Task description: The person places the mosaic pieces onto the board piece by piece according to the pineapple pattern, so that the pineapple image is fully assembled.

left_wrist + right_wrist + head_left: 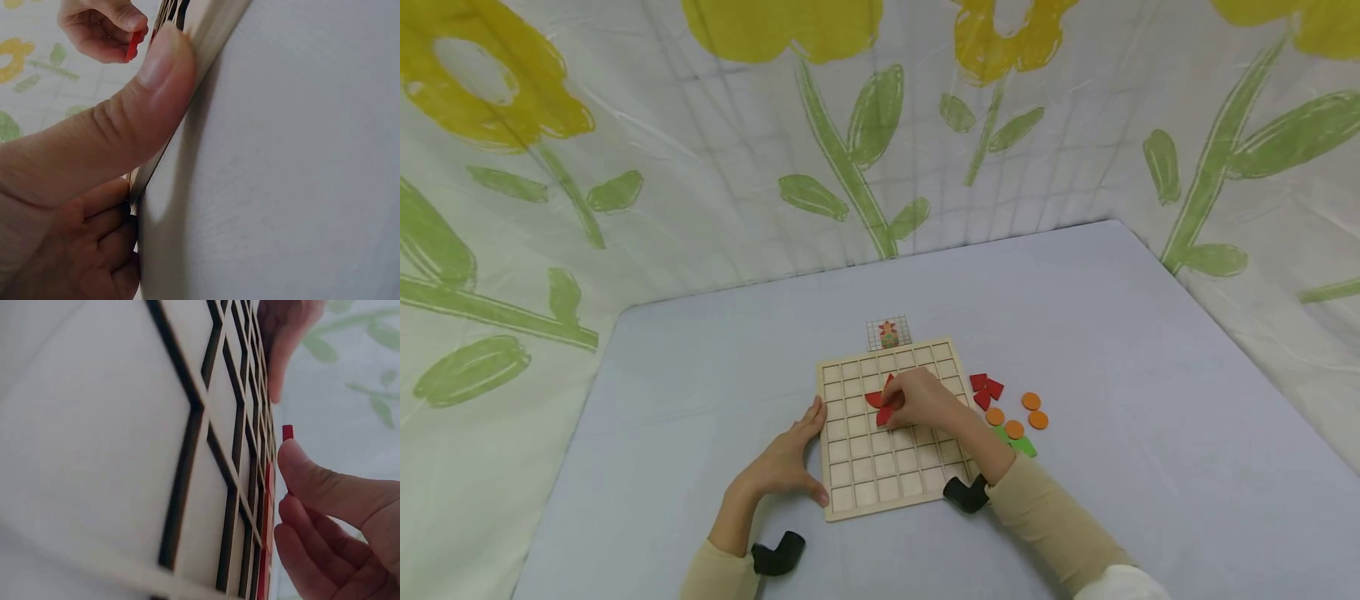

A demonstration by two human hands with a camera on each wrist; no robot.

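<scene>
A wooden grid board lies on the table with several red pieces in its middle cells. My left hand rests along the board's left edge, thumb near the lower corner and fingers spread further up. Over the middle of the board, my right hand pinches a small flat red piece between thumb and fingers. In the right wrist view that piece stands on edge, a little apart from the board surface. Its full outline is hidden by the fingers.
Right of the board lie loose red pieces, several orange discs and green pieces. A small gridded picture card touches the far edge of the board. Behind the table hangs a flower-printed cloth.
</scene>
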